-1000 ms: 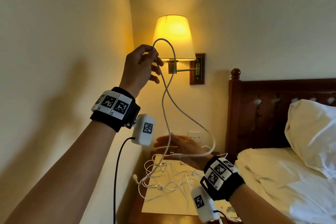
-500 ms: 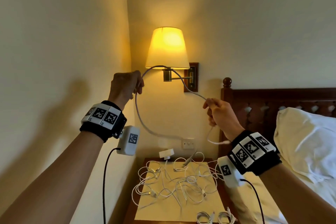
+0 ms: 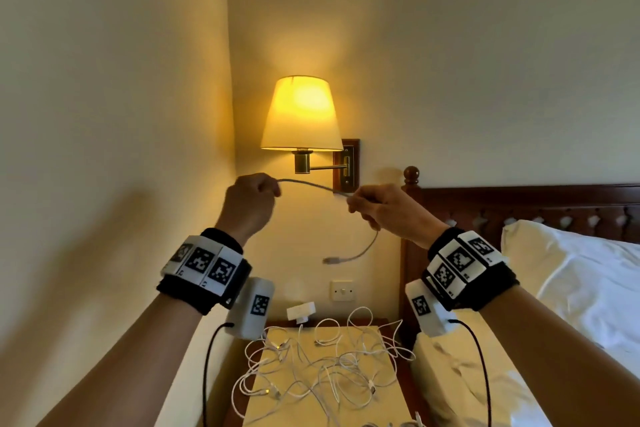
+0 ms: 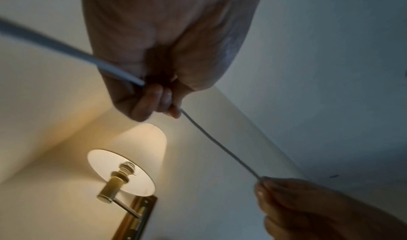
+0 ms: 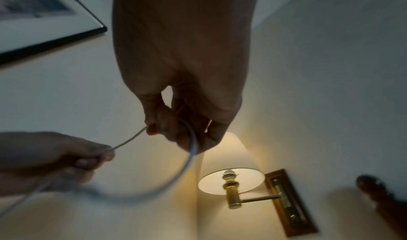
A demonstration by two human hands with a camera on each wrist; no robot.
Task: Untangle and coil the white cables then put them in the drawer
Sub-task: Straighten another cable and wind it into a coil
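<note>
I cannot see the drawer in any view. The nightstand (image 3: pixel 381 340) is cut by the bottom edge, and its cable tangle (image 3: pixel 322 367) is too dense to count. In the right wrist view the hanging cable (image 5: pixel 132 195) is blurred; its end leaves the picture.

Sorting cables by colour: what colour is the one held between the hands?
White cable, clearest in the head view.

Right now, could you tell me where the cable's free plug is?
In the head view the plug dangles below the right hand, above the wall switch.
</note>
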